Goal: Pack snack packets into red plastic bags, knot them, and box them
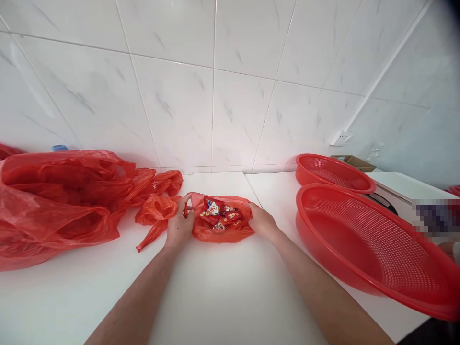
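Note:
In the middle of the white table lies a small red plastic bag (212, 235), its mouth spread wide. Several small red printed packets (230, 218) show inside it. My left hand (181, 223) is at the bag's left side, thumb and fingers closed on the rim. At the right end my right hand (262, 220) grips the rim, its fingers partly hidden by the plastic. Just left of my left hand rests a knotted red plastic bag (156, 211).
A large heap of red plastic bags (72, 201) covers the table's left side. Two red perforated baskets, the near one (334, 244) and the far one (330, 175), stand at the right. Behind is a tiled wall with a socket (341, 138). Another person's hand shows at the right edge.

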`<control>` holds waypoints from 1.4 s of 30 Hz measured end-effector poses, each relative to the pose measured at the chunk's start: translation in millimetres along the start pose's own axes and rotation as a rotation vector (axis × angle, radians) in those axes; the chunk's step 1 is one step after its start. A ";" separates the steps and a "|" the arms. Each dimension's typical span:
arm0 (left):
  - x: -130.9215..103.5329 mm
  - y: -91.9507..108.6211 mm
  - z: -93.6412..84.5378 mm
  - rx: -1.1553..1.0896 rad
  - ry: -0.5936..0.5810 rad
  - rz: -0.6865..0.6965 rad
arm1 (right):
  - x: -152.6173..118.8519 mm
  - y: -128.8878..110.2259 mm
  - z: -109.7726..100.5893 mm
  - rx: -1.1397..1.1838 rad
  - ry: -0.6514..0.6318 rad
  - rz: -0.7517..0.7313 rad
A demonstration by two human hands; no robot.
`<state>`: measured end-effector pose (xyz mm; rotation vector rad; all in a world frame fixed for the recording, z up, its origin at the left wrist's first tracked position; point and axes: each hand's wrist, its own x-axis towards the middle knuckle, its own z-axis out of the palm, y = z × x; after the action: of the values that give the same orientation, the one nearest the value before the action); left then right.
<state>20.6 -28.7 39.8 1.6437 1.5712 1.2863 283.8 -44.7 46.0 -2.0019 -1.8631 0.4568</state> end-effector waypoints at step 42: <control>-14.1 58.8 -19.8 0.747 -0.408 0.498 | -36.3 -44.8 -14.9 0.027 0.018 -0.385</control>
<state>31.8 -57.9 95.2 2.6814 1.5128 0.4805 248.8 -78.9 79.9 -1.5690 -2.1504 0.3491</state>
